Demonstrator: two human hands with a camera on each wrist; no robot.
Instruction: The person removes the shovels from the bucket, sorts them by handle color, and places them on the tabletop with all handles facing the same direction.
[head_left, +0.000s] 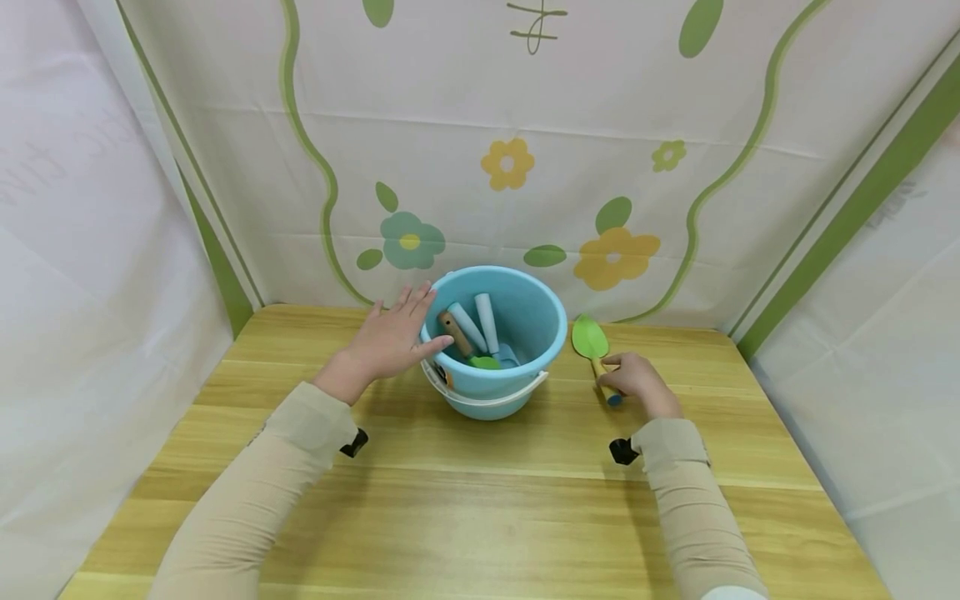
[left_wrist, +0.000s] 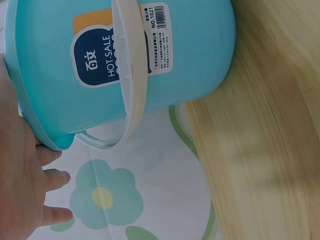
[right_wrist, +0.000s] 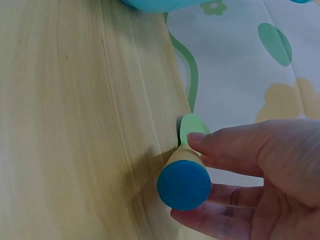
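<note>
Beside the bucket point(head_left: 525, 367), the right hand point(head_left: 641, 382) pinches the trowel point(head_left: 595, 350), blade pointing away.

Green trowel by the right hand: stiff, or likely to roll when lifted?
The green trowel looks like rigid moulded plastic, so probably stiff and light. Its round handle could roll, though the flat blade should stop it. The right hand already pinches the handle.

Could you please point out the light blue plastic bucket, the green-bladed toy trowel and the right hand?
Light blue plastic bucket point(head_left: 536, 321), head view, inner wall.
Green-bladed toy trowel point(head_left: 589, 337), head view, blade.
Right hand point(head_left: 643, 383), head view, back of hand.
</note>
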